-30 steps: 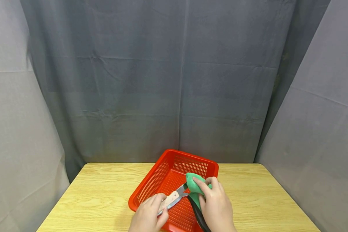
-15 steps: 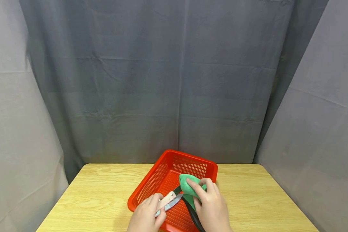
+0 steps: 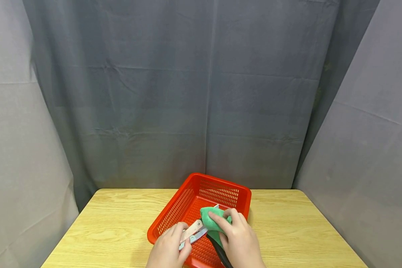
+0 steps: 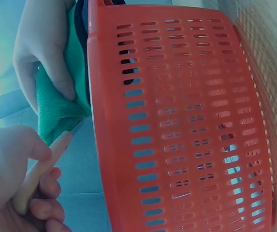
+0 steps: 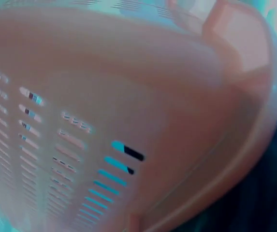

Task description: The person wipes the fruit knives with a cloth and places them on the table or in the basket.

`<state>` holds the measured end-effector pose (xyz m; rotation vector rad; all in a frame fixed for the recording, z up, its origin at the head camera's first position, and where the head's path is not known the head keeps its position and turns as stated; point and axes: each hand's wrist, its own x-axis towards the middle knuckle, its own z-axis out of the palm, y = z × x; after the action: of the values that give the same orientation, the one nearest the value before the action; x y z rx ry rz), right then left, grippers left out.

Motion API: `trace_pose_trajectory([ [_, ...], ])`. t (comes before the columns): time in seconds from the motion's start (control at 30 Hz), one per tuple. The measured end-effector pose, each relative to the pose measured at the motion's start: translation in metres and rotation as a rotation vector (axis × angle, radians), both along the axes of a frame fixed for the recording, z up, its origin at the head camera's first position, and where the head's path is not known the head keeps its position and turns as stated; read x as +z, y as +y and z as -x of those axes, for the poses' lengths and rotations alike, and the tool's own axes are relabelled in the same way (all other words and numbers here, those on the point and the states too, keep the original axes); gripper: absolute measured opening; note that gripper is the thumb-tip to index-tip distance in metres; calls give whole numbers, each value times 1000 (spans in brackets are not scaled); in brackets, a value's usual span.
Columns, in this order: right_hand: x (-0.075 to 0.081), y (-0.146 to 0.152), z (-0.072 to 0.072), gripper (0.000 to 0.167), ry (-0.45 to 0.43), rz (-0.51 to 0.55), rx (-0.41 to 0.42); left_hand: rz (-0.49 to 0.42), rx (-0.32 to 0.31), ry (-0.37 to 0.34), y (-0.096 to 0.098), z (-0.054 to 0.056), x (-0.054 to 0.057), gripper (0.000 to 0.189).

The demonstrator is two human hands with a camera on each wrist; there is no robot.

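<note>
In the head view my left hand grips a riveted cream handle with a grey metal part beside it; the tool's exact kind is unclear. My right hand holds a folded green cloth around the tool's metal end. A pale pointed tip shows beyond the cloth. Next to the right hand runs a curved black strip, perhaps part of the tool. The left wrist view shows my left fingers curled round the handle, close to the cloth.
A red slotted plastic basket stands on the light wooden table, under both hands. Its wall fills much of both wrist views. Grey curtains hang behind the table and along both sides.
My right hand has moved left with the green cloth, toward the handle. The pointed tip has come into view beyond the cloth. My left hand has barely shifted.
</note>
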<state>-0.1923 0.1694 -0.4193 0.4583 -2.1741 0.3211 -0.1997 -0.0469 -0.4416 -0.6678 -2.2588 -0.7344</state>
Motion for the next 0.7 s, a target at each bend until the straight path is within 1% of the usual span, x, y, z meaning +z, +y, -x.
trace_pose_trajectory([
  [0.17, 0, -1, -1, 64, -43, 13, -9, -3, -17, -1, 0, -1, 2, 30],
  [0.37, 1, 0, -1, 63, -103, 50, -44, -18, -24, 30, 0, -1, 2, 31],
  [0.53, 2, 2, -1, 63, -111, 75, -92, -21, -20, 46, 1, -2, 3, 32],
  [0.7, 1, 5, 1, 63, -107, 92, -133, -18, -20, 25, 1, -2, 4, 31],
])
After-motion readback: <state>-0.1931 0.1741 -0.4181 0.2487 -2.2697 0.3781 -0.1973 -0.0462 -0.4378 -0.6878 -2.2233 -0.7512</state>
